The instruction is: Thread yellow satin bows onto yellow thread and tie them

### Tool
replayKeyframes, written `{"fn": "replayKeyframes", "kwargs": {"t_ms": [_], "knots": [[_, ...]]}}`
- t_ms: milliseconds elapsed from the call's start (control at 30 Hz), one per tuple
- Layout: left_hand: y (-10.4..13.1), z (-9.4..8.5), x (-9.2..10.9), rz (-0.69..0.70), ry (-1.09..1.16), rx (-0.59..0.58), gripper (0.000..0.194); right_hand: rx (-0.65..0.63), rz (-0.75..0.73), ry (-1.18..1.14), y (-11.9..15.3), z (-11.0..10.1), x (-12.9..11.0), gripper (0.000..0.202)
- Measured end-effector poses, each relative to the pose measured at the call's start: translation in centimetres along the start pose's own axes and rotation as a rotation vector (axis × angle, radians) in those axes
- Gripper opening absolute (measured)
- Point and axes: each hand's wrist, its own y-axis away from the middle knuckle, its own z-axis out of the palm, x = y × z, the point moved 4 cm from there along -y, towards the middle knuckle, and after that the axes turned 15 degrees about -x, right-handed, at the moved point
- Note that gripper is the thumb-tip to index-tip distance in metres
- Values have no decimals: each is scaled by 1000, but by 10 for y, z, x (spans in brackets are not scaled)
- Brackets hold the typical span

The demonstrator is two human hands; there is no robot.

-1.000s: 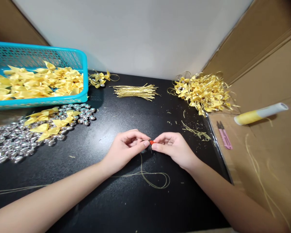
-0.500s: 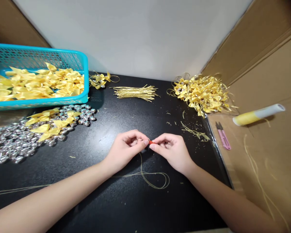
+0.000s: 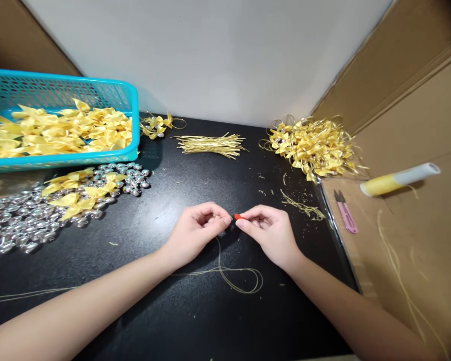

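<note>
Gold cord point(image 3: 221, 269) loops on the surface point(image 3: 173, 321), running up to left hand point(image 3: 197, 228), narrow, apparently pinching it. Likely light, limp; hold near an end. Right hand point(image 3: 268, 230) narrow, red piece point(image 3: 237, 216) at fingertips.

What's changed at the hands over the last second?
The right hand, pinching the red piece, has eased slightly right, opening a small gap from the left hand. The thread loop, silver beads and blue basket stayed put.
</note>
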Motion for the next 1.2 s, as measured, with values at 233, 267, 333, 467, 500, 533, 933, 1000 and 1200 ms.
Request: {"fn": "replayKeyframes", "kwargs": {"t_ms": [233,267,333,467,500,533,933,1000,1200], "knots": [[-3,1,7,-13,7,-134,19,17,-18,-59,-1,-3,-2,19],[-3,0,7,-32,4,-153,20,26,-24,-60,-1,-4,-3,19],[-3,0,6,-66,2,-191,20,42,-36,-52,-1,-6,-4,19],[-5,0,5,-91,-21,-268,20,52,-55,-48,-3,-11,-6,19],[-5,0,5,-91,-34,-287,20,51,-59,-55,-3,-12,-6,19],[-5,0,5,-89,-46,-305,20,50,-61,-63,-3,-12,-6,18],[0,8,9,-143,-98,-531,17,116,-111,-182,-11,-28,-7,24],[0,7,9,-148,-109,-557,16,156,-112,-216,-13,-35,-7,24],[0,4,15,-210,-128,-604,17,286,-161,-268,-19,-60,-11,25]]}}
